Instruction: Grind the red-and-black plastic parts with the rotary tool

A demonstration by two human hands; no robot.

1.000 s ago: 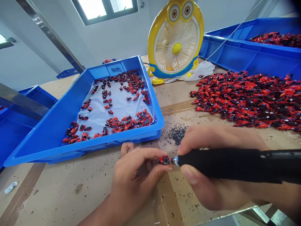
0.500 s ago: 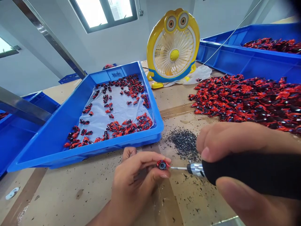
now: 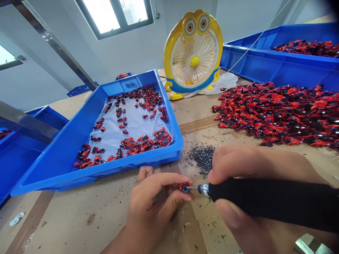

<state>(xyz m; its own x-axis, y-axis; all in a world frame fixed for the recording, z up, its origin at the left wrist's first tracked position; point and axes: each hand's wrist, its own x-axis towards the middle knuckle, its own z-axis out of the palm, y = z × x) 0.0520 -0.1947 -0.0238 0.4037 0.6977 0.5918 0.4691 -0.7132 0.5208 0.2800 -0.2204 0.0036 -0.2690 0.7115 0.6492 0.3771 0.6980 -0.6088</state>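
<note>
Between thumb and fingertips, my left hand (image 3: 152, 203) pinches a small red and black part (image 3: 184, 187), its round dark opening facing me. My right hand (image 3: 246, 165) is wrapped round a black pen-like power tool (image 3: 265, 201) with a silver collar and a thin metal tip. That tip meets the right side of the opening in the small part; how deep it reaches I cannot tell. Black and white shavings (image 3: 202, 158) lie heaped on the brown table just beyond my hands.
A blue tray (image 3: 116, 169) lined with white sheet holds scattered red and black parts. To the right lies a large pile of such parts (image 3: 278, 113), with blue bins (image 3: 265, 63) behind it. A yellow fan (image 3: 195, 61) stands at the back. Metal bars (image 3: 58, 46) cross the left side.
My right hand and the tool have moved left, bringing the tip from beside the small part to its opening. The small part has turned slightly in my left hand.
</note>
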